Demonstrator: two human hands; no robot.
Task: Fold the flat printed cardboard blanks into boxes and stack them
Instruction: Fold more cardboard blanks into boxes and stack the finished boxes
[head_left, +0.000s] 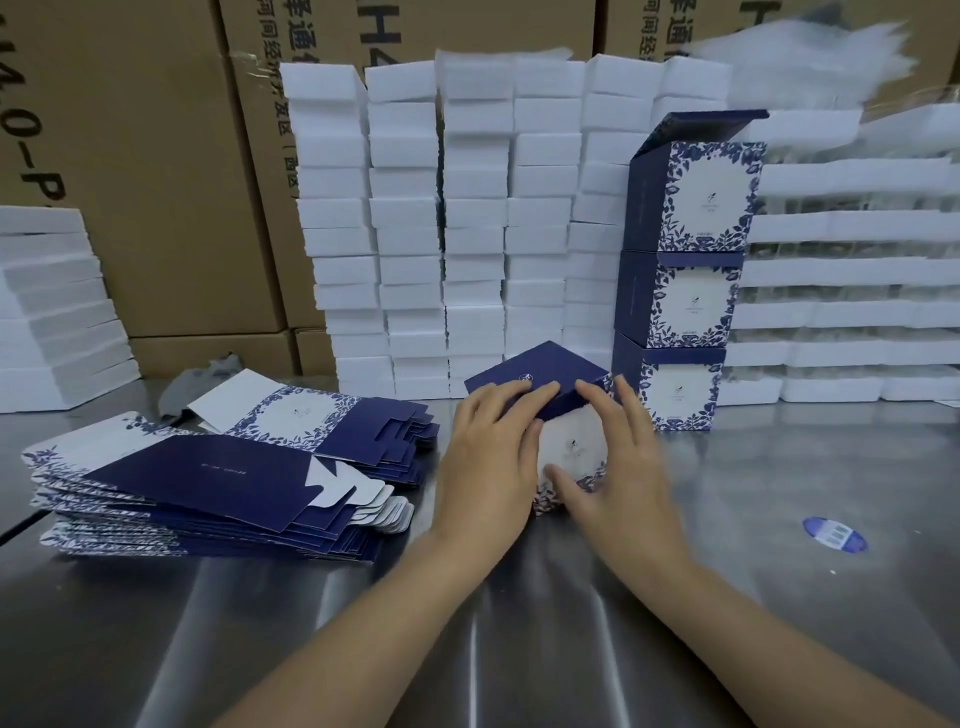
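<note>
At the middle of the counter (519, 639), in the head view, a half-formed box (540, 387) is held tilted, its navy panel uppermost and its white printed face turned toward the person. The left hand (488, 457) is laid over the navy panel with its fingers (519, 392) stretched nearly straight and close together, pressing, not clamped. The right hand (623, 467) is set on the box's right edge, fingers straight and slightly spread, thumb low on the white face; it is blurred, so finer contact cannot be told.

The step in hand is judged to be the squaring and closing of this box. It would be done best if the navy panel were pressed down evenly along its creases while the right side is steadied, so that no corner is crushed and the flap is seated fully before lifting.

Just right of the box and behind it, a stack (680, 301) of three finished boxes is stood, the top one with its lid raised; that lid would have to be shut before another is put on, and the stack could be knocked by the right hand. Flat blanks (208, 483) are piled at the left, within reach. Foam blocks (467, 234) and brown cartons (156, 156) are ranged behind, and a blue sticker (835, 533) is seen at the right.
</note>
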